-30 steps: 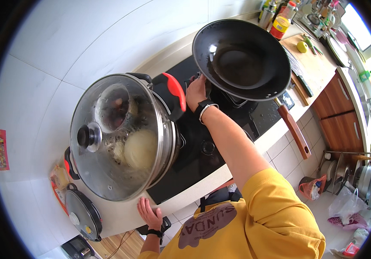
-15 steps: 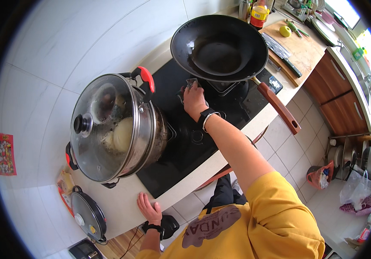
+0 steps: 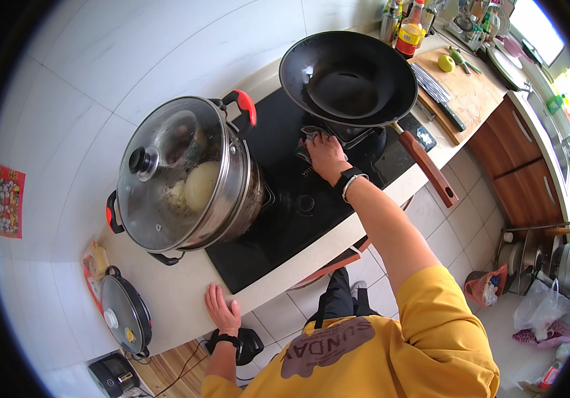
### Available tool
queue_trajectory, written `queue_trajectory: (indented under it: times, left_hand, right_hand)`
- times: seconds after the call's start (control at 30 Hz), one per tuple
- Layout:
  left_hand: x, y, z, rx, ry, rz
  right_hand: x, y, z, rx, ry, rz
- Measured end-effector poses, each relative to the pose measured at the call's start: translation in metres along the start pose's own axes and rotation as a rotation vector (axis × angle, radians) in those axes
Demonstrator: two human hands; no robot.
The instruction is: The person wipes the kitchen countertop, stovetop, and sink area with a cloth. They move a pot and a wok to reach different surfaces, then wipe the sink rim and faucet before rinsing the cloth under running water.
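right hand [image 3: 325, 154] centre frame, fingers closed on a dark cloth [image 3: 306, 142], pressed to the black stovetop [image 3: 285, 205] under the wok [image 3: 348, 78] | left hand [image 3: 222, 310] lower left, flat and empty on the counter edge [image 3: 172, 298], seemingly bracing the reach | lidded steamer pot [image 3: 179, 174] left of centre

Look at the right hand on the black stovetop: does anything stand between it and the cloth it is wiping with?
Nothing visible does. The right hand lies directly on the cloth, pressed to the black stovetop just below the wok.
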State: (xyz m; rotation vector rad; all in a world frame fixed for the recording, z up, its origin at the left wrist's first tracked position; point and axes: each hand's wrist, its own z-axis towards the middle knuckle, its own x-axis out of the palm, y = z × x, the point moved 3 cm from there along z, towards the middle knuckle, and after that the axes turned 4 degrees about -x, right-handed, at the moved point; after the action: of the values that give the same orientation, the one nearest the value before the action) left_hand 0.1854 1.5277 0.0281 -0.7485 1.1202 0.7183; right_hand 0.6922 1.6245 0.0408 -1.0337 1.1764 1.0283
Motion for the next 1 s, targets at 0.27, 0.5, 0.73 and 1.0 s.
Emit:
queue_trajectory:
  times: [0.27, 0.5, 0.73, 1.0]
  left_hand:
    - [-0.001, 0.0, -0.001, 0.002, -0.013, -0.006]
    - [0.001, 0.003, -0.002, -0.033, 0.029, -0.005]
    - [0.003, 0.006, -0.003, -0.037, 0.029, -0.027]
    - [0.002, 0.005, -0.003, -0.057, 0.042, -0.044]
  right_hand:
    - [-0.009, -0.011, -0.011, -0.119, -0.064, -0.188]
    - [-0.023, -0.036, -0.038, -0.35, -0.034, -0.072]
    - [-0.035, -0.052, -0.084, -0.228, -0.019, 0.027]
    - [-0.029, -0.058, -0.106, -0.063, -0.002, 0.103]
